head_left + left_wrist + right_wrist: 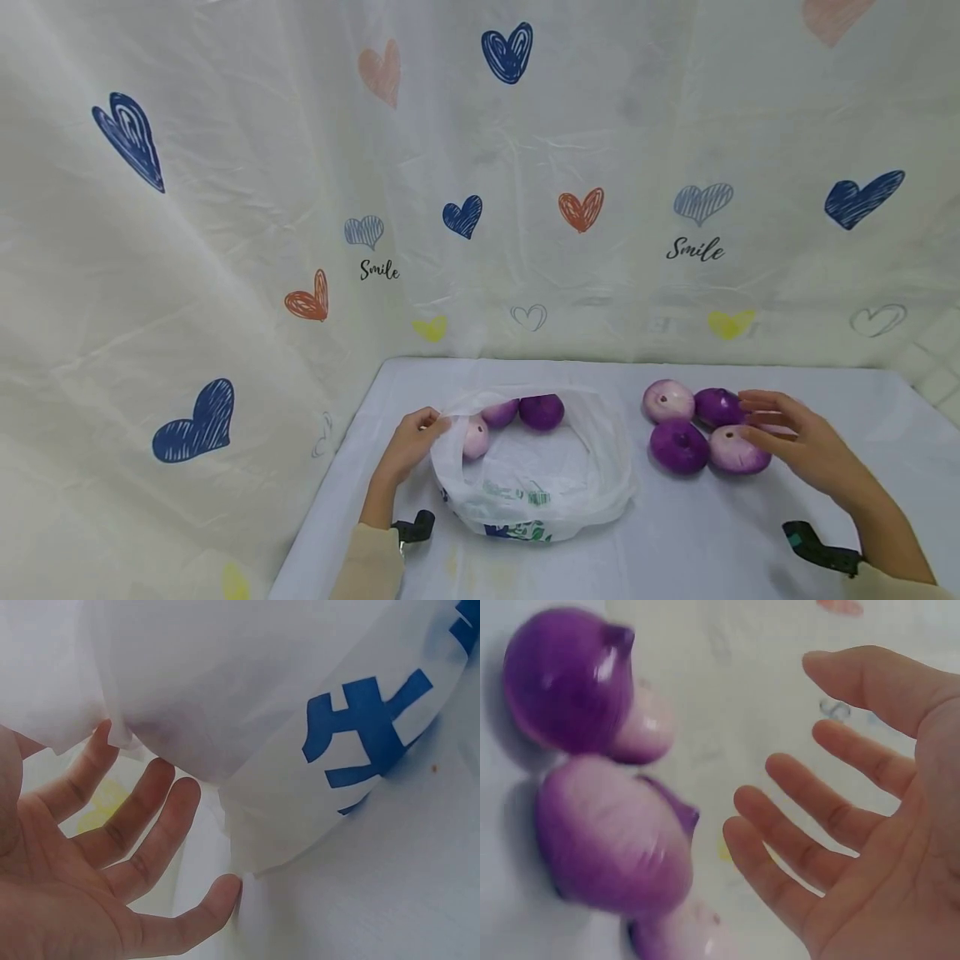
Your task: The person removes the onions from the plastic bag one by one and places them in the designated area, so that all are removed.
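A white plastic bag [558, 508] with green and blue print lies with its mouth spread wide. Inside it, three red onions are visible: a pale one [476, 438], a purple one [500, 413] and a dark one [542, 412]. My left hand [413, 442] pinches the left edge of the bag's mouth between thumb and forefinger, its other fingers spread below. Just above the right side of a group of several onions, including a dark one [678, 446] and a paler one [615, 836], is my right hand [877, 817]. Its fingers are extended, with nothing in the palm.
A white cloth [570, 571] covers the table under the bag and onions. Behind and to the left hangs a pale curtain [637, 133] printed with hearts and the word Smile. Light tiles [937, 367] show at the right edge.
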The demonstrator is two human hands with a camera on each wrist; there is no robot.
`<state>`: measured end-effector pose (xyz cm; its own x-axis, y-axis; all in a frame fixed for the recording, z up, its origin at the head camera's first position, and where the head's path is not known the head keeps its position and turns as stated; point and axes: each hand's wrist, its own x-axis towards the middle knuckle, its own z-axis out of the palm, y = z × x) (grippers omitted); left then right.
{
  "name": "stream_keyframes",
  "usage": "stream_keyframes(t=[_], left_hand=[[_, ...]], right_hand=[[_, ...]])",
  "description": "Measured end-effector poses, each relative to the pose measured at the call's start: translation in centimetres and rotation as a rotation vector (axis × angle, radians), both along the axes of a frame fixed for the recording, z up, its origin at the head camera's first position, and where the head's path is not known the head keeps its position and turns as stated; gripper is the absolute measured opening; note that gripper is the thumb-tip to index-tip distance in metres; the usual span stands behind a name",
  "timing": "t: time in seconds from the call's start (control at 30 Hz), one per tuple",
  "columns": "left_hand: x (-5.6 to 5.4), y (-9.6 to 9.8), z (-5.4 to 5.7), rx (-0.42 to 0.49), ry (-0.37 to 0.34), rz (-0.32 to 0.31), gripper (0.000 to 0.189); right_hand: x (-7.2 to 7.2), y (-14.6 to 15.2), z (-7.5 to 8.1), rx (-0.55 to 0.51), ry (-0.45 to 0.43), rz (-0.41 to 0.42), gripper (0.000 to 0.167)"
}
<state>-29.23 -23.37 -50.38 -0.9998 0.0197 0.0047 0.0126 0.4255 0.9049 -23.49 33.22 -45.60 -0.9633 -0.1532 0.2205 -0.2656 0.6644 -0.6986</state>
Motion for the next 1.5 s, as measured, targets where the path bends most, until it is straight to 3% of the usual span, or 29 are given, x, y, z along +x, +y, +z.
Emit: stream_keyframes(t=[0.1,0.23,0.4,0.77,1.13,1.4,1.5], left_hand=[[0.0,-0.1,0.0,0.000,-0.003,0.001,0.021],[0.0,-0.2,0.0,-0.012,-0.004,0.001,0.023],[0.0,-0.1,0.1,-0.017,-0.007,0.004,0.023],[-0.4,0.1,-0.2,0.000,0.004,-0.007,0.022],[-0.3,-0.2,-0.3,-0.009,0.014,-0.004,0.024],[-0.3,-0.3,-0.3,-0.007,0.012,-0.006,0.024],[-0.2,-0.2,-0.2,-0.012,0.018,-0.011,0.024]], right_hand=[[0.0,-2.2,0.7,-0.049,0.109,0.070,0.047],[0.1,-5.6,1.0,-0.107,0.159,0.160,0.038],[0.3,-9.8,0.5,-0.118,0.151,0.216,0.033],[0.0,-17.1,-1.7,-0.144,0.141,0.289,0.047],[-3.9,-21.5,-2.3,-0.020,0.070,0.341,0.055],[-6.8,-23.4,-4.0,0.057,0.160,0.275,0.064],[-7.5,-24.1,-4.5,0.114,0.133,0.233,0.072]])
